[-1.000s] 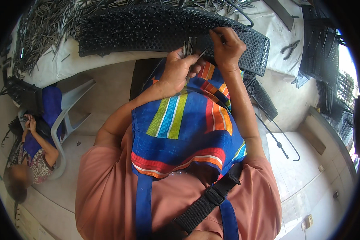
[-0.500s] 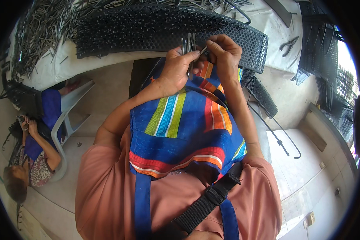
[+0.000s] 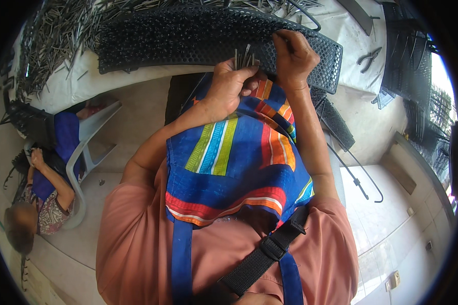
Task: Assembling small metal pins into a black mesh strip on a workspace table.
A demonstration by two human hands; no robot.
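Observation:
A long black perforated panel [image 3: 326, 65] lies along the near edge of the table, with thin dark strips [image 3: 183, 35] sticking up from its holes over the left and middle part. My left hand [image 3: 226, 84] is closed round a small bunch of thin flat metal-like strips [image 3: 244, 60], their ends pointing up just in front of the panel. Over the panel's right part is my right hand [image 3: 296, 58], its thumb and forefinger pinched close to the edge of the filled area. Whatever lies between those fingertips is too small to make out.
A heap of loose strips [image 3: 56, 46] covers the table's left end. Pliers [image 3: 369, 59] lie on the white table cover [image 3: 353, 76] at right. Black racks [image 3: 407, 56] stand beyond. Another person [image 3: 46, 188] sits in a grey plastic chair [image 3: 79, 157] at left.
My right hand has moved up and slightly right, from beside the bunch to over the panel. The strip seen in its fingers earlier no longer shows. My left hand stays almost in place.

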